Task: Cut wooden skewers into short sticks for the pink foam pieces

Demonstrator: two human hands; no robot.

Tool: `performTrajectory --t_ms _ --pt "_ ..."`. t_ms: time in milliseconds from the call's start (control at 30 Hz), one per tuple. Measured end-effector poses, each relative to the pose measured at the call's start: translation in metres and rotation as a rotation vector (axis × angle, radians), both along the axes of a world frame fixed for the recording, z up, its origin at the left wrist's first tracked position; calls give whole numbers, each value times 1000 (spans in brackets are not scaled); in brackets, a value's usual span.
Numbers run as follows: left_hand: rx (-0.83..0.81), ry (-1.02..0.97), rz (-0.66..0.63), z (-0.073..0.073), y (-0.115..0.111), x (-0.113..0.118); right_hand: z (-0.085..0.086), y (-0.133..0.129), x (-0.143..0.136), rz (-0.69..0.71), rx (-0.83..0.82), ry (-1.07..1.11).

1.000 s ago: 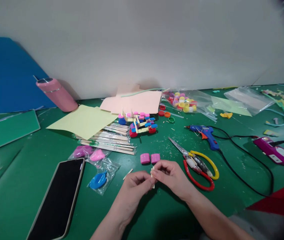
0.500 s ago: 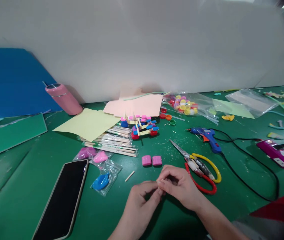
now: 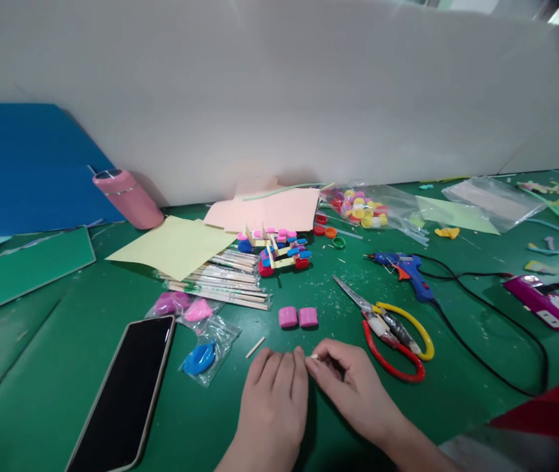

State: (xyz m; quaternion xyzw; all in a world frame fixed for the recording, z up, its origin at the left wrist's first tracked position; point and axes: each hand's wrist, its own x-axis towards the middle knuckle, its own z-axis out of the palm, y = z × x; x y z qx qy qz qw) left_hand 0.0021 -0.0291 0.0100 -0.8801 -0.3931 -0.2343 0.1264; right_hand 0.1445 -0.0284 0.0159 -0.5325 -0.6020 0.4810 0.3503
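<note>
My right hand (image 3: 353, 387) pinches a small pale piece (image 3: 314, 356) between thumb and forefinger; only its tip shows. Close beside it, my left hand (image 3: 274, 400) is turned back up, fingers pressed together and bent down, their tips hidden. Just beyond the hands lie two pink, ribbed, rounded pieces (image 3: 298, 317), side by side. A short wooden stick (image 3: 255, 347) lies off the left fingertips. Scissors (image 3: 388, 334) with one red and one yellow handle lie to the right of my right hand, blades pointing away.
A phone (image 3: 123, 393) and bagged clay (image 3: 199, 357) lie left. Behind are bundled sticks (image 3: 220, 285), small stick-and-cap models (image 3: 279, 252), a bag of caps (image 3: 363, 210) and a pink bottle (image 3: 129, 198). Right are a blue glue gun (image 3: 410, 269), its cable and a purple power strip (image 3: 545, 301).
My left hand has turned from a pinch at the right fingertips to back up, fingers forward. My right hand has shifted slightly toward me, its pinched piece now showing.
</note>
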Motion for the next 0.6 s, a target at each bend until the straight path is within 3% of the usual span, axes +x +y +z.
performTrajectory --t_ms 167,267,300,500,600 --pt "41 -14 -7 -8 -4 1 -4 -1 2 31 25 -55" --pt "-97 -109 -18 -8 -6 3 -4 1 9 97 56 -121" --pt "-205 -168 -19 -6 -6 3 -3 2 13 133 74 -146" --pt "-1258 -508 25 21 0 3 4 9 30 412 225 -267" --pt "-1515 -702 39 22 4 2 6 11 32 436 242 -278"
